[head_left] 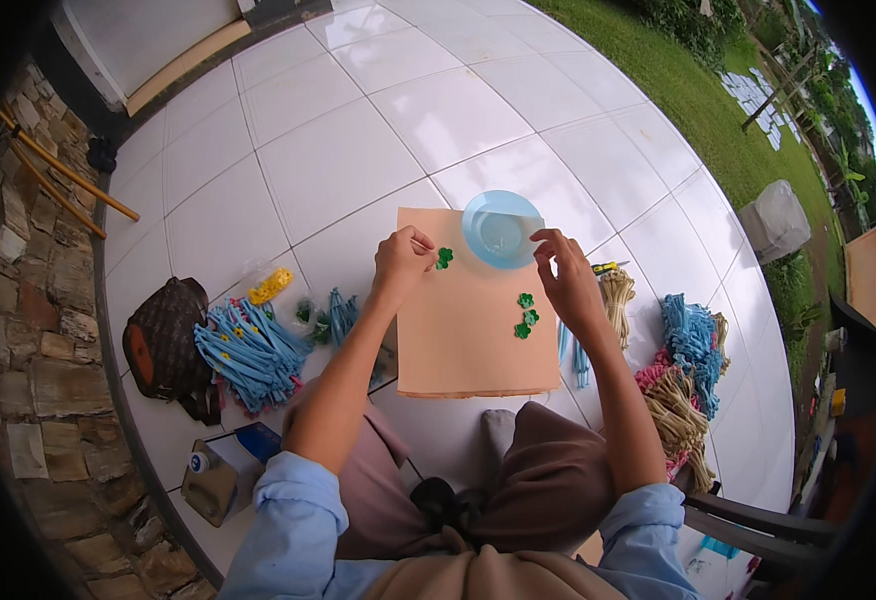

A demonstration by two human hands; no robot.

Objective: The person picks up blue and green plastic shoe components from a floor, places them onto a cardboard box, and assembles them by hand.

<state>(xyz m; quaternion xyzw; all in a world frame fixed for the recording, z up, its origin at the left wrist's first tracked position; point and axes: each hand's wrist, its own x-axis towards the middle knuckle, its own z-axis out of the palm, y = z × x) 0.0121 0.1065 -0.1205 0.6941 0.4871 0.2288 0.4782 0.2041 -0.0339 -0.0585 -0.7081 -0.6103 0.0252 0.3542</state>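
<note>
My left hand point(405, 262) is closed in a pinch at the left side of a peach-coloured board point(468, 345). At its fingertips is a small green flower-shaped piece point(444, 258). My right hand point(568, 280) hovers by the right rim of a light blue plate point(476, 240), thumb and forefinger slightly apart, with nothing visible between them. The plate rests over the board's far right edge and has small, hard-to-make-out bits in it. Several more green flower-shaped pieces point(526, 318) lie in a short line on the board, below my right hand.
Left on the tiled floor point(328, 150) are a bundle of blue cords point(253, 350), a yellow bunch point(270, 286) and a brown bag point(168, 335). To the right lie beige cords point(678, 410), more blue cords point(693, 345) and a yellow-and-black tool point(610, 267).
</note>
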